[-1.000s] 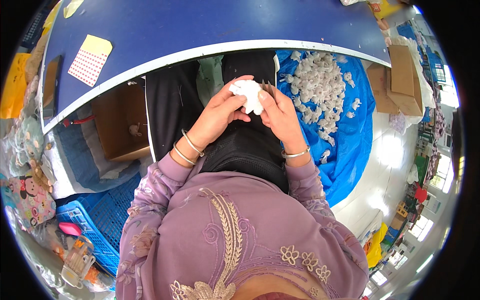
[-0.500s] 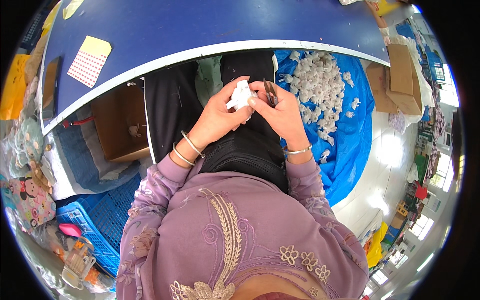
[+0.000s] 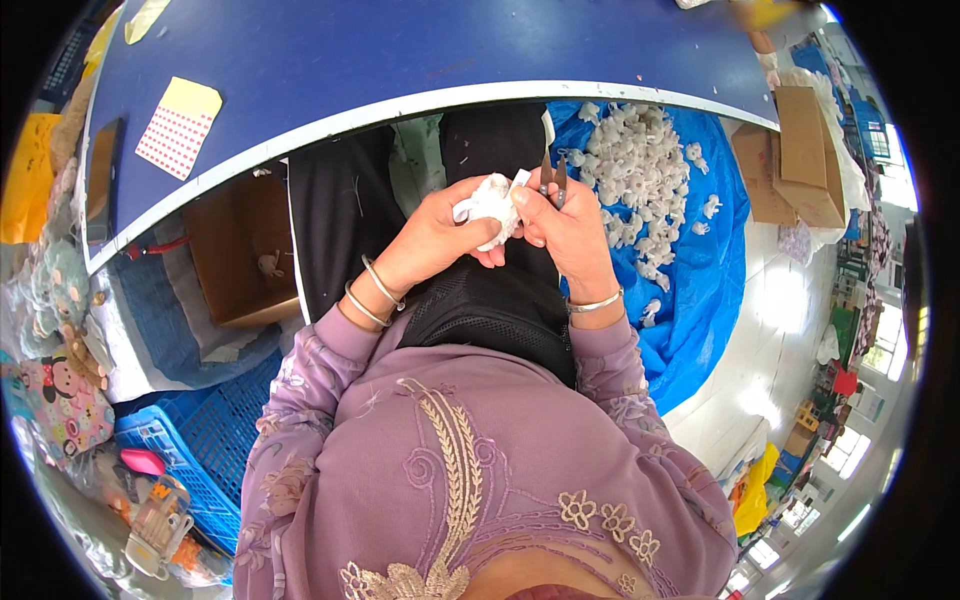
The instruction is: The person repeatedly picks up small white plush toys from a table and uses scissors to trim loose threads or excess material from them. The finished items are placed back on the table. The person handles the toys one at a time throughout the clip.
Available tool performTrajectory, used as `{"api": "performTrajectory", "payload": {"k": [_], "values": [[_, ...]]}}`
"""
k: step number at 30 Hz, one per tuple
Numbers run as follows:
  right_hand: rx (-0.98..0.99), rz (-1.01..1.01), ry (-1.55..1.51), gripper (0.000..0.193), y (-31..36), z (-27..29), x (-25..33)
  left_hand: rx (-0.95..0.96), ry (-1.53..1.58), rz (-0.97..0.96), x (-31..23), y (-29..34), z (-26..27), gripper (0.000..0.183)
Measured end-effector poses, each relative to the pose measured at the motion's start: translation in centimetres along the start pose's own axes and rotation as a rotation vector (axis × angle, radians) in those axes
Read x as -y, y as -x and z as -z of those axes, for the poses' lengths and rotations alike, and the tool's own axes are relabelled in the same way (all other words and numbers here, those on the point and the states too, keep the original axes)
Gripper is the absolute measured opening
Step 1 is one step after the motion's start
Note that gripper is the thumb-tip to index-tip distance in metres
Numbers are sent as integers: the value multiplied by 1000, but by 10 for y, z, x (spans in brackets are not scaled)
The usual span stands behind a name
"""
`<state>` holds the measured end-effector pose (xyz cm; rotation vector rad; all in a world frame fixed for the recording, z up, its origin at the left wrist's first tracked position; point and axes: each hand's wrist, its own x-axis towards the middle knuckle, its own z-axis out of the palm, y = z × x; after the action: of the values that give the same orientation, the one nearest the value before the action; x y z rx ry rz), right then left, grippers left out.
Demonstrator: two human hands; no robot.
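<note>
While a heap of small white plush figures [image 3: 640, 165] lies on a crinkled blue plastic sheet [image 3: 705, 310] at the right, a brown cardboard box [image 3: 225, 250] under the left part of the blue-topped, white-edged table [image 3: 450, 50] holds one pale little toy [image 3: 270, 263]. Near that box, toward the person, sits a blue plastic lattice crate [image 3: 175, 440]; its contents are too hidden to tell. Another brown cardboard box [image 3: 815, 165] stands flaps-up beyond the sheet, its inside out of sight.

Above the person's lap, just short of the table edge, is a small white fluffy plush piece [image 3: 488, 208]. The left hand [image 3: 445, 228] pinches it, thumb across the front and fingers behind. The right hand [image 3: 575, 235] is curled, its thumb against the piece's side beside a narrow white strip [image 3: 521, 178], and its fingers clasp dark metal snips [image 3: 554, 180], blades pointing toward the table and slightly parted.
</note>
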<state>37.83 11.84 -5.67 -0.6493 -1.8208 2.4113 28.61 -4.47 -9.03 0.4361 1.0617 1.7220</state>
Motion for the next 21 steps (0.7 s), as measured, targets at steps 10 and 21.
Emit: {"api": "performTrajectory", "payload": {"k": [10, 21], "values": [[-45, 101, 322, 14, 2, -1, 13, -49, -163, -9, -1, -2, -10, 47], [-773, 370, 426, 25, 37, 130, 90, 4, -710, -228, -128, -29, 10, 35]]}}
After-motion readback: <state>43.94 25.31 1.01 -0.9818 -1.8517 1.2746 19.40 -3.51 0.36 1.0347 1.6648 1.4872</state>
